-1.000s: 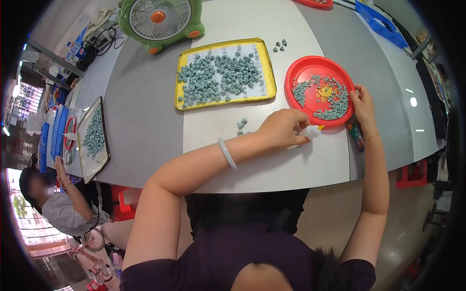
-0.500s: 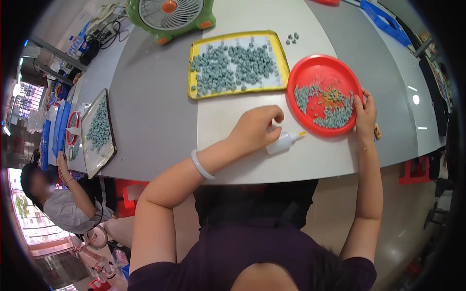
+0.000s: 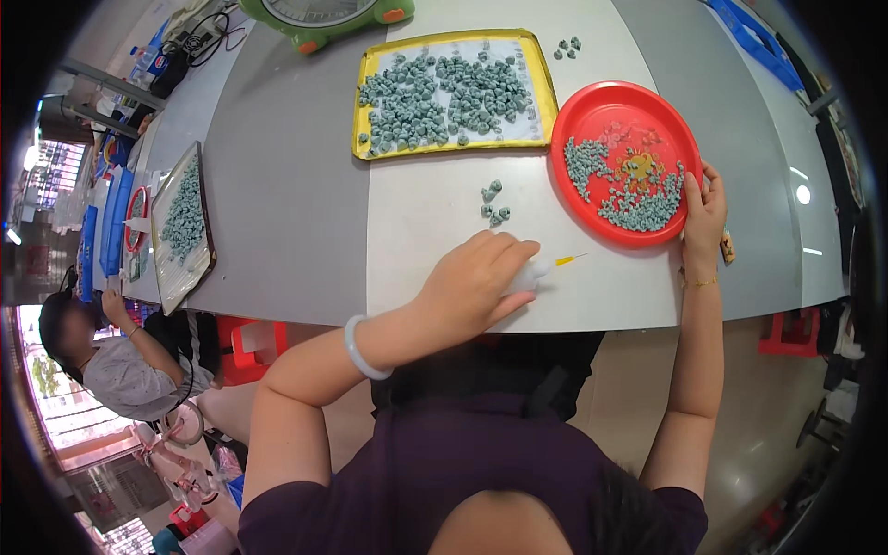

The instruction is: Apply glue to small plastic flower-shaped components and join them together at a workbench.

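My left hand [image 3: 476, 282] is closed around a small white squeeze bottle [image 3: 536, 272] with a thin yellow nozzle that points right, low over the white tabletop. My right hand [image 3: 705, 205] rests on the right rim of a round red plate [image 3: 592, 106] that holds many small grey-green pieces. A few loose grey-green pieces [image 3: 493, 203] lie on the table between my left hand and a yellow rectangular tray [image 3: 546, 88] filled with the same pieces. A pale bangle [image 3: 359, 348] sits on my left wrist.
A green fan base [image 3: 324, 14] stands behind the yellow tray. A second tray of grey-green pieces [image 3: 185, 222] lies at the table's left end, where another person [image 3: 111, 361] sits. Blue items [image 3: 754, 42] lie at the far right. Red stools [image 3: 250, 347] stand below the table edge.
My left hand has drawn back from beside the red plate toward the table's near edge, carrying the white bottle. My right hand has stayed on the plate's rim.
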`<state>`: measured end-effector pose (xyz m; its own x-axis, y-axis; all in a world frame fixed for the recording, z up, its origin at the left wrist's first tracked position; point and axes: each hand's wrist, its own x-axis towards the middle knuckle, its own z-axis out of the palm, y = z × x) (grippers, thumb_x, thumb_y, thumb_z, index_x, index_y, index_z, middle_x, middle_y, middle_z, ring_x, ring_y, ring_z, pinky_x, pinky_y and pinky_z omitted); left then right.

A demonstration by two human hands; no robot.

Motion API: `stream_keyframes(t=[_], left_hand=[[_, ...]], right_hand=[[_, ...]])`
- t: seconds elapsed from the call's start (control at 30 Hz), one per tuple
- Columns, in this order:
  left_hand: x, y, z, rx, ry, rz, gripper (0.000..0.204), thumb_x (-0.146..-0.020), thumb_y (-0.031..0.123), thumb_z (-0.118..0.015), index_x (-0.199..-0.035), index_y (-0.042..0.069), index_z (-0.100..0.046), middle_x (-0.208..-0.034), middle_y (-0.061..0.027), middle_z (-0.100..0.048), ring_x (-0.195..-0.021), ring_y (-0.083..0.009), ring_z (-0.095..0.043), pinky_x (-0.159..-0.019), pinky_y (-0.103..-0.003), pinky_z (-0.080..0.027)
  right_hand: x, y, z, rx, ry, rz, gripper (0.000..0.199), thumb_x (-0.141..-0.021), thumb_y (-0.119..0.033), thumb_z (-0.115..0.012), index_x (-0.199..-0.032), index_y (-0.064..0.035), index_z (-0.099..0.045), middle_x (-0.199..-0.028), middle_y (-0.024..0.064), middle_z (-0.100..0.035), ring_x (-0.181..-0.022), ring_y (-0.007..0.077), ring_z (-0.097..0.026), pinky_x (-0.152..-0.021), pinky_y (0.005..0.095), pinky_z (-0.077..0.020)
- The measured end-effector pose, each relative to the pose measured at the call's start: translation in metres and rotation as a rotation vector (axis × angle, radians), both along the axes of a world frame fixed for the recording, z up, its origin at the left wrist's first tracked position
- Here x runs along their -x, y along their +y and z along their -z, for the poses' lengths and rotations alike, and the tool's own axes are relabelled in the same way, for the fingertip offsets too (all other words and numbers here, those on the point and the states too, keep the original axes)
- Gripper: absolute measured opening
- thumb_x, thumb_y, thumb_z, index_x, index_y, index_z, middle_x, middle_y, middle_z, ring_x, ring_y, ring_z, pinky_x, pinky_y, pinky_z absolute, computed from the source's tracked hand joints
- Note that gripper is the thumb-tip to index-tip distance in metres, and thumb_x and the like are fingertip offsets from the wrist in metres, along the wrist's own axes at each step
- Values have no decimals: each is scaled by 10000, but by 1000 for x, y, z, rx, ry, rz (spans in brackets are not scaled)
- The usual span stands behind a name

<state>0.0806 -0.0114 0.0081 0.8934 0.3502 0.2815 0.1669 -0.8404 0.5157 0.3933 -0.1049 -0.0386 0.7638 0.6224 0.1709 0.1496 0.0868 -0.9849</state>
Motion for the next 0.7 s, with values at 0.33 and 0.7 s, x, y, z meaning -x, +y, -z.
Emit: stream_keyframes(t=[0.33, 0.7], left_hand=[[80, 78, 3, 308, -244, -736, 561, -689, 78, -711, -1201, 62, -484, -1027, -79, -567, -912, -174, -546, -736, -302, -481], [88, 101, 13, 303, -275, -762, 696, -689, 81, -709, -1291, 45, -360, -1124, -104, -485, -1035, -198, -492, -859, -352, -443]], right_hand=[[21, 2, -24, -53, -158, -37, 280, -916, -79, -456, -1170, 26, -407, -996, 96, -601, -871, 80, -566, -753, 207, -462], [19, 4, -25, -74, -255, 36, 276, -907, -96, -480, -1146, 30, -423, -922, 99, -627, -818, 78, -573, -723, 200, -452]])
